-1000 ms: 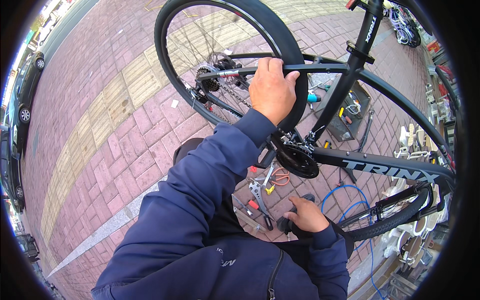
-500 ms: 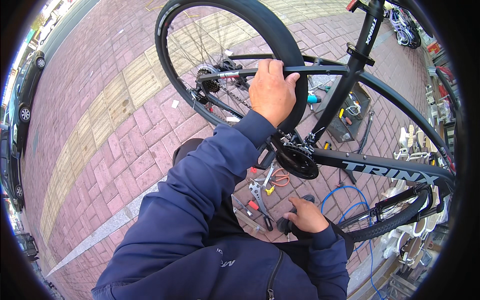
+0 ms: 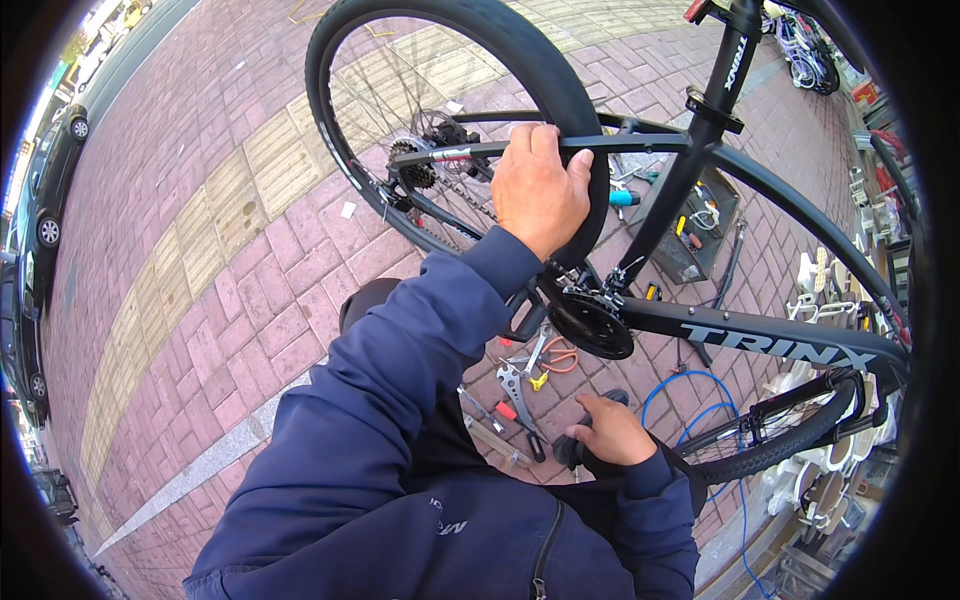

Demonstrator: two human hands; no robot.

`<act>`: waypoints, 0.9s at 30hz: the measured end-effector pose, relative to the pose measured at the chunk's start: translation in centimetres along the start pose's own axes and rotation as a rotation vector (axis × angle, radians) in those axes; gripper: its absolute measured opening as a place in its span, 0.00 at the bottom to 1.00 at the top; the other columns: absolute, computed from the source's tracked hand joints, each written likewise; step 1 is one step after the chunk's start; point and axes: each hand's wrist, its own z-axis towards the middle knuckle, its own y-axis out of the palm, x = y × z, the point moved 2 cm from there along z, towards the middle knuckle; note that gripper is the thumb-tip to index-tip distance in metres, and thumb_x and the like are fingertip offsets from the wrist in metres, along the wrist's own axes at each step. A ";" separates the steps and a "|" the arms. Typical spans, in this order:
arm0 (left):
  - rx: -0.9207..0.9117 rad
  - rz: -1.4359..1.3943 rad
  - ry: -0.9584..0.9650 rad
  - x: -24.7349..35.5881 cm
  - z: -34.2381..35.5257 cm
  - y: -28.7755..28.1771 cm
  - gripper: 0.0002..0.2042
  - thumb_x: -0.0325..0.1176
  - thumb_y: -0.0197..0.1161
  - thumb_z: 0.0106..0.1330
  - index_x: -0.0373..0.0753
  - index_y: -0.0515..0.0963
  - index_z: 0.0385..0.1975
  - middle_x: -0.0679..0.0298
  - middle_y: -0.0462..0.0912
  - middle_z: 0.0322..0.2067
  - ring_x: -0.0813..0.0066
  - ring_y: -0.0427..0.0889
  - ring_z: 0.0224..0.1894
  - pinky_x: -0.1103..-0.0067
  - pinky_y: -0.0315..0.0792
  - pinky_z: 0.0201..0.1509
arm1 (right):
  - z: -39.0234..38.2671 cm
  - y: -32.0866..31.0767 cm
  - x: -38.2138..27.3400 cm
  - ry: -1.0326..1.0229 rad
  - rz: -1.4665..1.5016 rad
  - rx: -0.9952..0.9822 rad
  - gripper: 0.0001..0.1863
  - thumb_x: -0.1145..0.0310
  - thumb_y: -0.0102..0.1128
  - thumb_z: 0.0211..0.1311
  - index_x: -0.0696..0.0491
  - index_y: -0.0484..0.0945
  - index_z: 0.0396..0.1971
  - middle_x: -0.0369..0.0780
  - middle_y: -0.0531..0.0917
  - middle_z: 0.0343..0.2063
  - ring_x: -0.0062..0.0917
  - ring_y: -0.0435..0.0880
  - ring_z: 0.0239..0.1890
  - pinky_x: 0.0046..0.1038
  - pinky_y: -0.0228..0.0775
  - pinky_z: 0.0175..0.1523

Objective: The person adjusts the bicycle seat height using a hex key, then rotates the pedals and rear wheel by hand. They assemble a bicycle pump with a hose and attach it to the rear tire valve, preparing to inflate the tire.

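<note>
A black bicycle [image 3: 760, 340] stands across my view, its rear wheel [image 3: 325, 115] at the upper left and its chainring [image 3: 585, 325] near the middle. My left hand [image 3: 540, 195] is closed over the thin frame tube beside the rear tyre, fingers curled over it and thumb against the tyre. The fingertips are hidden behind the tube. My right hand [image 3: 612, 430] rests low by my leg, fingers stretched out, with nothing visible in it. Under it a dark shoe [image 3: 570, 450] partly shows. The rear cassette [image 3: 415, 165] sits at the wheel's hub.
Several tools lie on the brick paving, among them a grey wrench [image 3: 512, 385] and orange-handled pliers [image 3: 562, 358]. A tool tray [image 3: 690, 270] stands behind the frame. Blue hose [image 3: 690, 376] loops by the front wheel [image 3: 770, 455]. Parked cars [image 3: 45, 215] line the far left.
The rear wheel and frame have shifted slightly to the left, and my left hand has moved with them. My right hand has stayed in place.
</note>
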 end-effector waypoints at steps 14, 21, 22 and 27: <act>0.019 0.020 0.069 -0.6 -0.1 0.2 0.19 0.38 0.70 0.62 0.33 0.75 0.47 0.49 0.78 0.44 0.47 0.79 0.46 0.59 0.73 0.50 | 0.2 -0.4 0.0 0.011 0.005 -0.019 0.30 0.61 0.69 0.61 0.62 0.75 0.59 0.57 0.83 0.49 0.52 0.82 0.54 0.43 0.75 0.58; 0.014 0.034 0.068 -0.4 -0.3 0.1 0.19 0.38 0.67 0.66 0.32 0.75 0.50 0.47 0.78 0.44 0.45 0.79 0.47 0.61 0.73 0.51 | -0.1 -0.3 0.1 -0.005 0.019 -0.001 0.30 0.60 0.69 0.61 0.62 0.74 0.59 0.57 0.83 0.50 0.52 0.81 0.54 0.43 0.74 0.59; 0.009 0.038 0.063 -0.4 -0.3 0.1 0.19 0.38 0.67 0.66 0.32 0.75 0.50 0.47 0.78 0.44 0.45 0.79 0.47 0.61 0.73 0.52 | -0.2 -0.4 0.1 -0.005 0.018 0.000 0.30 0.60 0.69 0.61 0.62 0.74 0.59 0.57 0.83 0.50 0.52 0.81 0.54 0.43 0.74 0.59; -0.029 0.038 0.074 -0.5 -0.2 -0.2 0.19 0.38 0.67 0.66 0.32 0.75 0.49 0.47 0.78 0.44 0.45 0.79 0.47 0.61 0.74 0.50 | 0.2 -0.5 0.0 0.010 0.019 -0.019 0.30 0.60 0.69 0.62 0.62 0.74 0.59 0.57 0.83 0.49 0.52 0.82 0.53 0.43 0.74 0.58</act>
